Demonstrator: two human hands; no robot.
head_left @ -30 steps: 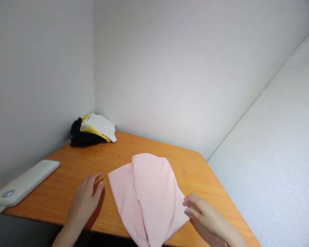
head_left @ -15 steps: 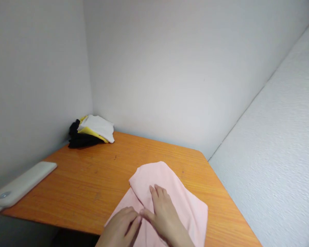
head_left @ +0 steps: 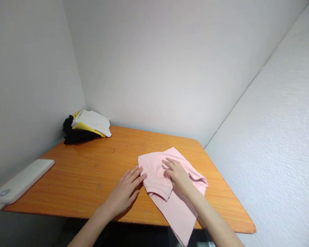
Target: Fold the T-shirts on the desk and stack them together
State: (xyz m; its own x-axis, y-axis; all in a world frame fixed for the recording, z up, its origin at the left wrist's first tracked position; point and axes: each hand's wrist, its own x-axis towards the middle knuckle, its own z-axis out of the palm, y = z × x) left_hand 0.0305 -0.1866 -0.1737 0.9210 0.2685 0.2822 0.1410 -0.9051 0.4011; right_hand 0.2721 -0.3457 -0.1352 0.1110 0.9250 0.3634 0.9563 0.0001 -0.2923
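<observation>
A pink garment (head_left: 157,168), partly folded, lies on the front right of the wooden table. One hemmed opening of it faces me, and a lower end hangs past the table's front edge. My left hand (head_left: 125,193) is open beside it, palm down, with its fingertips at the garment's left edge. On top of the cloth rests my right hand (head_left: 178,176), fingers apart and slightly bent, touching the upper part of the garment.
In the far left corner is a pile of clothes with a white piece (head_left: 92,120) on top, then yellow and black ones. A white device (head_left: 23,180) with a cable lies along the table's (head_left: 92,171) left edge. Walls stand behind and at both sides.
The pink garment has shifted forward and its folds lie differently, with a hemmed opening now showing. Both hands have moved forward and apart; the left has opened. The view has shifted slightly.
</observation>
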